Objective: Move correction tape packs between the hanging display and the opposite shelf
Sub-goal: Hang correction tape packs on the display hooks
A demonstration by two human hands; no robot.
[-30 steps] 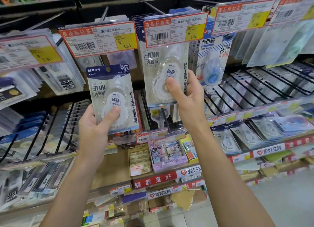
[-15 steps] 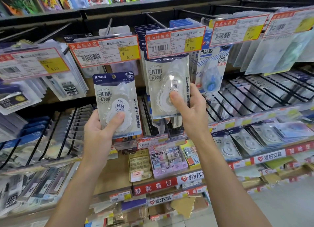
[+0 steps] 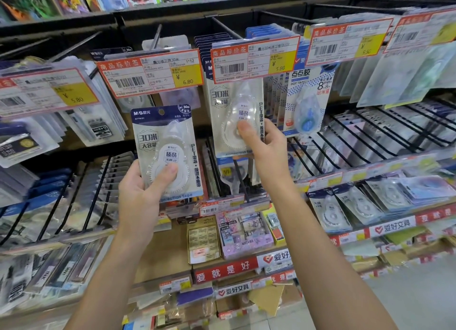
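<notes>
Left hand (image 3: pixel 140 193) grips a correction tape pack (image 3: pixel 167 151) by its lower part, thumb pressed on the clear blister, fingers behind the card. Pack is upright, free of any hook, in front of the display, below the 6.80 price tag (image 3: pixel 150 74).

Right hand (image 3: pixel 265 147) grips a second correction tape pack (image 3: pixel 237 117) the same way, thumb on the blister front. That pack's top edge sits behind the 5.80 price tag (image 3: pixel 255 59); can't tell if it's on the hook or not. It's higher than the left pack and just right of it, not touching.

Just beside the right pack, a blue dot-glue pack (image 3: pixel 308 102) hangs on the next peg. More packs hang behind both tags. Below, wire dividers (image 3: pixel 365 137) hold racked packs; an eraser box (image 3: pixel 243 233) sits on the lower shelf (image 3: pixel 158 255).
</notes>
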